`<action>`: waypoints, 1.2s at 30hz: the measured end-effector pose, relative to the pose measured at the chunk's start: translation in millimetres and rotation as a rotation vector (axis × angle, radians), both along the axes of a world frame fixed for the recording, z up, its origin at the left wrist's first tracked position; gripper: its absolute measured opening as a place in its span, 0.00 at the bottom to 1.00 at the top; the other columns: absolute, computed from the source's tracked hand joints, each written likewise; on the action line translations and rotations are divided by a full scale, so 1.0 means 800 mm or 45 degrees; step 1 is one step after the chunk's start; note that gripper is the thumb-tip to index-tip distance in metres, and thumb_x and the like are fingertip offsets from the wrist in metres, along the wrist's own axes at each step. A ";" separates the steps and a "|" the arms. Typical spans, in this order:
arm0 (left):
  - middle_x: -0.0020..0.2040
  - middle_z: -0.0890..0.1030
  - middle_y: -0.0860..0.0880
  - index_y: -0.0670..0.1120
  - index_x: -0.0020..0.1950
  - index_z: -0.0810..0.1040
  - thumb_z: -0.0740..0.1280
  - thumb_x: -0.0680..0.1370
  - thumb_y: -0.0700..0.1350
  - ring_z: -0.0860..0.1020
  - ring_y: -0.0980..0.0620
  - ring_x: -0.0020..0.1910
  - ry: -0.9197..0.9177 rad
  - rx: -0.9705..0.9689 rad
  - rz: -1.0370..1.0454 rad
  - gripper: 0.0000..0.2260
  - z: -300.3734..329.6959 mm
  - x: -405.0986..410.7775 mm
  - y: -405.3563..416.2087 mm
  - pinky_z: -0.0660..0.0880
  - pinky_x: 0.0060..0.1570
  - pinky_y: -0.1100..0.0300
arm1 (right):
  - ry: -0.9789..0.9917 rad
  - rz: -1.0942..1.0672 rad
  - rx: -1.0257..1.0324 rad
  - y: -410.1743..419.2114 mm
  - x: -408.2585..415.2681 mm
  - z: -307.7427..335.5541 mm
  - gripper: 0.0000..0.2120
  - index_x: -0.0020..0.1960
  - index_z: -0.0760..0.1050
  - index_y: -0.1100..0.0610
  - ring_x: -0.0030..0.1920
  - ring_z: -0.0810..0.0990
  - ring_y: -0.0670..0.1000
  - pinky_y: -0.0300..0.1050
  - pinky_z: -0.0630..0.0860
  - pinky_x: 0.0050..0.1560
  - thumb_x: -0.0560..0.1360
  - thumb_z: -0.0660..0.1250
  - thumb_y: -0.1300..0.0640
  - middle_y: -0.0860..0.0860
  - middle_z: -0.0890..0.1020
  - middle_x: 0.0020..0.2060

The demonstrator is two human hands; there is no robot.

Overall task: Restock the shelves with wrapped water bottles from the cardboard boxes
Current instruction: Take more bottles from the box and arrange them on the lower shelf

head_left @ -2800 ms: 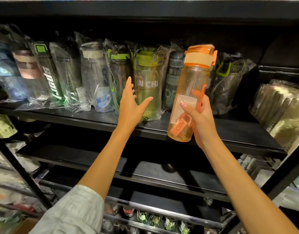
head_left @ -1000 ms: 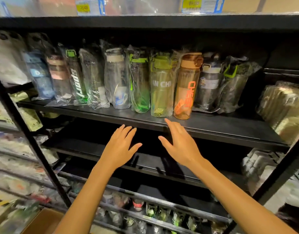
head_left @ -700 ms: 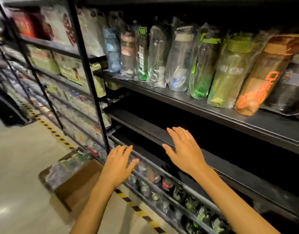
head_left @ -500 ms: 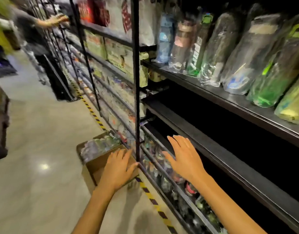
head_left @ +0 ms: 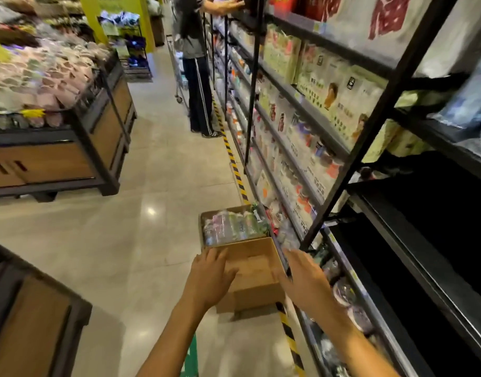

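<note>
Both hands, left hand (head_left: pixel 210 278) and right hand (head_left: pixel 306 281), now reach empty over the cardboard boxes (head_left: pixel 251 270).

A shop: stocked shelves (head_left: pixel 310 110) line an aisle.

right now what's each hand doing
Left hand: open, fingers spread, holding nothing.
Right hand: open, fingers spread, holding nothing.
</note>
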State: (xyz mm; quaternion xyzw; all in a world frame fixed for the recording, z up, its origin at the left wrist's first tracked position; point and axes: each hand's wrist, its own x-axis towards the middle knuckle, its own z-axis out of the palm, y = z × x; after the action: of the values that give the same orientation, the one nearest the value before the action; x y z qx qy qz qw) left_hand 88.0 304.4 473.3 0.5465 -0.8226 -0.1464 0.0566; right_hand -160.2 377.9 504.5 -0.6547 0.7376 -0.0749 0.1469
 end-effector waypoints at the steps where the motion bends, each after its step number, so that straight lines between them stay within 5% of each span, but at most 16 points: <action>1: 0.70 0.77 0.51 0.53 0.74 0.72 0.46 0.78 0.68 0.74 0.48 0.67 -0.010 0.028 0.004 0.33 -0.002 -0.001 -0.018 0.72 0.68 0.51 | -0.011 -0.011 0.011 -0.017 0.001 -0.007 0.34 0.80 0.66 0.53 0.74 0.72 0.58 0.54 0.72 0.72 0.83 0.53 0.33 0.53 0.73 0.74; 3: 0.70 0.76 0.50 0.53 0.74 0.71 0.47 0.79 0.68 0.74 0.47 0.68 -0.020 0.057 0.002 0.31 -0.006 -0.005 -0.052 0.72 0.68 0.50 | -0.049 -0.049 0.085 -0.054 0.002 -0.016 0.35 0.82 0.61 0.50 0.79 0.64 0.56 0.55 0.66 0.77 0.82 0.52 0.32 0.52 0.66 0.80; 7: 0.69 0.77 0.50 0.54 0.73 0.70 0.51 0.81 0.68 0.75 0.47 0.66 -0.025 0.089 0.043 0.27 -0.021 -0.018 -0.125 0.72 0.67 0.51 | -0.069 -0.013 0.134 -0.143 -0.018 -0.062 0.46 0.81 0.61 0.49 0.78 0.67 0.54 0.56 0.68 0.76 0.75 0.37 0.22 0.51 0.69 0.77; 11: 0.66 0.78 0.49 0.53 0.73 0.72 0.49 0.81 0.68 0.76 0.46 0.65 -0.030 0.143 0.061 0.29 -0.051 -0.034 -0.209 0.73 0.65 0.52 | -0.122 -0.002 0.280 -0.241 -0.043 -0.106 0.41 0.82 0.59 0.50 0.78 0.65 0.55 0.57 0.67 0.76 0.79 0.44 0.25 0.52 0.68 0.79; 14: 0.69 0.76 0.48 0.52 0.76 0.68 0.55 0.84 0.63 0.74 0.46 0.67 -0.027 0.244 0.102 0.25 -0.079 -0.048 -0.271 0.70 0.68 0.51 | -0.086 0.025 0.321 -0.320 -0.059 -0.132 0.50 0.82 0.60 0.52 0.79 0.65 0.56 0.57 0.65 0.77 0.74 0.35 0.21 0.54 0.67 0.79; 24: 0.71 0.75 0.44 0.48 0.76 0.69 0.62 0.84 0.59 0.74 0.41 0.68 0.076 0.633 0.292 0.24 -0.197 -0.082 -0.483 0.74 0.66 0.48 | -0.275 -0.191 0.489 -0.548 -0.100 -0.260 0.31 0.78 0.64 0.55 0.70 0.74 0.59 0.60 0.76 0.65 0.82 0.60 0.37 0.56 0.75 0.70; 29: 0.65 0.77 0.42 0.47 0.73 0.72 0.65 0.82 0.58 0.75 0.43 0.65 0.218 0.887 0.416 0.23 -0.321 -0.087 -0.584 0.73 0.61 0.53 | -0.393 -0.438 0.600 -0.643 -0.112 -0.368 0.35 0.81 0.62 0.56 0.76 0.68 0.60 0.58 0.69 0.74 0.82 0.62 0.37 0.57 0.70 0.77; 33: 0.65 0.78 0.40 0.43 0.72 0.73 0.68 0.81 0.52 0.75 0.40 0.65 0.275 1.065 0.484 0.22 -0.441 -0.094 -0.650 0.74 0.65 0.48 | -0.512 -0.704 0.655 -0.709 -0.133 -0.491 0.40 0.79 0.64 0.52 0.73 0.74 0.59 0.61 0.75 0.69 0.76 0.63 0.29 0.53 0.74 0.74; 36: 0.66 0.80 0.43 0.45 0.72 0.75 0.68 0.80 0.54 0.78 0.40 0.64 0.346 1.118 0.525 0.23 -0.527 -0.102 -0.693 0.75 0.66 0.47 | -0.504 -0.756 0.675 -0.749 -0.146 -0.589 0.37 0.80 0.61 0.52 0.73 0.73 0.60 0.61 0.74 0.70 0.78 0.67 0.36 0.54 0.72 0.75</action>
State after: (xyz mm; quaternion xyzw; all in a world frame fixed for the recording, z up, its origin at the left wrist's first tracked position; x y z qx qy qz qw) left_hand 6.5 -249.7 51.4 0.6460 -0.5435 -0.5342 -0.0443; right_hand -277.3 -221.1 33.3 -0.3272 0.8451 -0.0461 0.4204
